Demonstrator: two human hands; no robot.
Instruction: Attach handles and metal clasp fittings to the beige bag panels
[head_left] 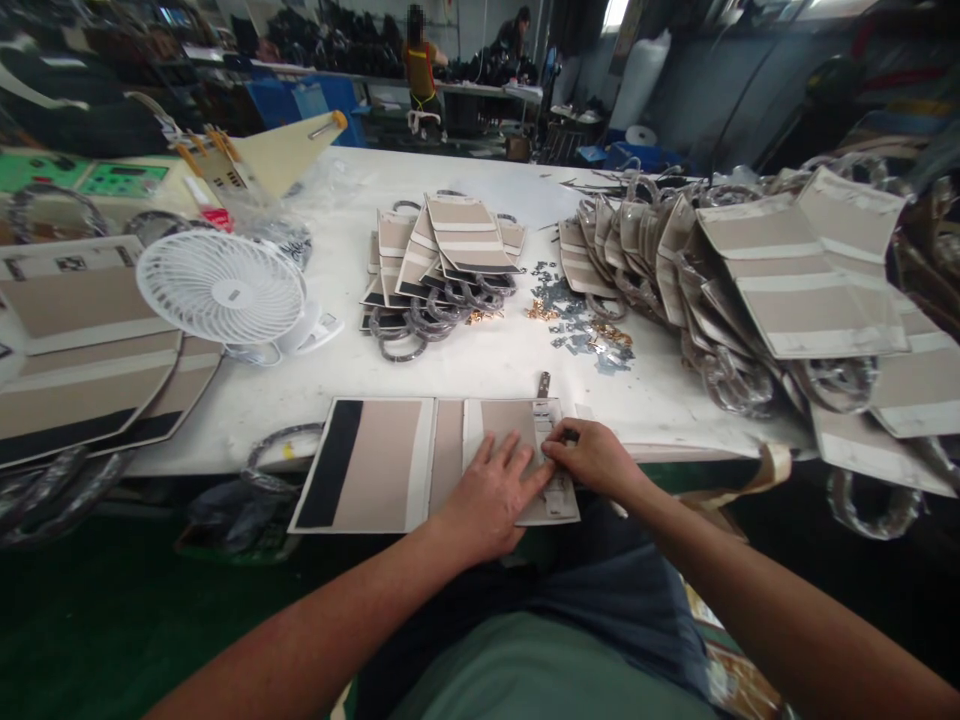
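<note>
A flat beige bag panel [390, 455] with white bands and a black stripe lies at the near edge of the white table [480, 360]. My left hand [491, 490] rests flat on the panel's right part, fingers spread. My right hand [592, 458] is beside it, fingers pinched on a small dark piece at the panel's white strap strip [556, 495]. A small metal clip [543, 383] lies just beyond the panel.
A white desk fan [223, 287] stands at left. Stacks of similar panels with wrapped handles lie at centre [442, 260] and right [787, 280]. Loose metal fittings [581, 325] are scattered between them. More panels [82, 350] lie at far left. Two people stand at the back.
</note>
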